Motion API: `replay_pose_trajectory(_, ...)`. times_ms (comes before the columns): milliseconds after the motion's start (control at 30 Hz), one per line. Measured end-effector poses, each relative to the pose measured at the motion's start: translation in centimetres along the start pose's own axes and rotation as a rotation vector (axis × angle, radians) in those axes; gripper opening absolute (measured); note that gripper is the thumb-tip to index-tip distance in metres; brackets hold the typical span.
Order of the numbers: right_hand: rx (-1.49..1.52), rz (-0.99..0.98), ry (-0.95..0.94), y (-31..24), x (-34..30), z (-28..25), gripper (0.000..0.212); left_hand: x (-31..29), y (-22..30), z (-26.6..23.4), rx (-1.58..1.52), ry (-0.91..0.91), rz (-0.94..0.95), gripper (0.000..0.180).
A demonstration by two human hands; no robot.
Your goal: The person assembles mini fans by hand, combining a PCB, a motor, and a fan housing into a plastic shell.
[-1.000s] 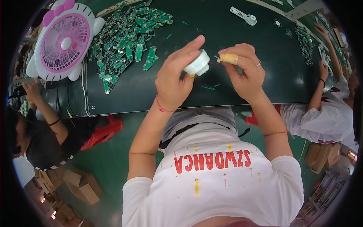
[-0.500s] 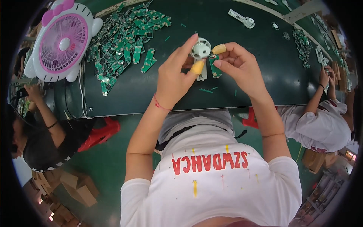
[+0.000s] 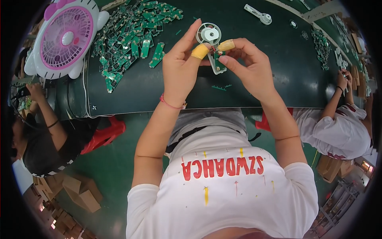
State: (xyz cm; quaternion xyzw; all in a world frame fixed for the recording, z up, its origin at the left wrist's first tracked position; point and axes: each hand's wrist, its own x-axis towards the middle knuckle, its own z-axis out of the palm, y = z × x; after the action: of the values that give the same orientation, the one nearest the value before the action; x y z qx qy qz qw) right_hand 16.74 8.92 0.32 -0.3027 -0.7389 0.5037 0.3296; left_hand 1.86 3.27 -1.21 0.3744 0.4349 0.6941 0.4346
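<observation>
My left hand (image 3: 181,65) is closed round a white plastic housing (image 3: 209,33), which has a round spoked end with a motor-like disc and a narrow handle pointing toward me. A green circuit board (image 3: 219,65) lies along the hollow of the handle. Small red wires show where the board meets the round end. My right hand (image 3: 252,67) pinches the board and wires there between thumb and index finger. Yellow covers wrap the left thumb and the right index finger. The fingertips hide part of the joint.
Green circuit boards (image 3: 145,48) lie heaped at the back left, beside a pink-and-white fan (image 3: 67,38). Another white housing (image 3: 258,14) rests at the far right, near small round parts (image 3: 293,24). Green scraps (image 3: 219,88) lie near the table edge. People work at both sides.
The housing has been turned so its disc and hollow handle show. The circuit board, earlier beside the handle in my right hand, now lies in it.
</observation>
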Motion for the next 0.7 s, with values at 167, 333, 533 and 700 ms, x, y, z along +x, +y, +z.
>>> replay_pose_trajectory(167, -0.135, -0.14, 0.005, 0.7, 0.9, -0.3, 0.025, 0.4, 0.3, 0.0, -0.037, 0.006, -0.02, 0.046)
replay_pose_trajectory(333, -0.258, -0.262, 0.035, 1.1, 1.2, -0.3, 0.026, 0.7, 1.3, 0.6, -0.059, 0.05, -0.107, 0.045)
replay_pose_trajectory(533, -0.011, 0.146, 0.093, 1.3, 0.1, 0.8, 0.04, -0.5, -0.3, 1.1, 0.024, 0.1, -0.091, 0.048)
replay_pose_trajectory(700, 0.181, 0.272, -0.161, 1.5, -0.3, 1.6, 0.019, -1.0, -1.8, 1.6, 0.354, 0.124, 0.186, 0.048)
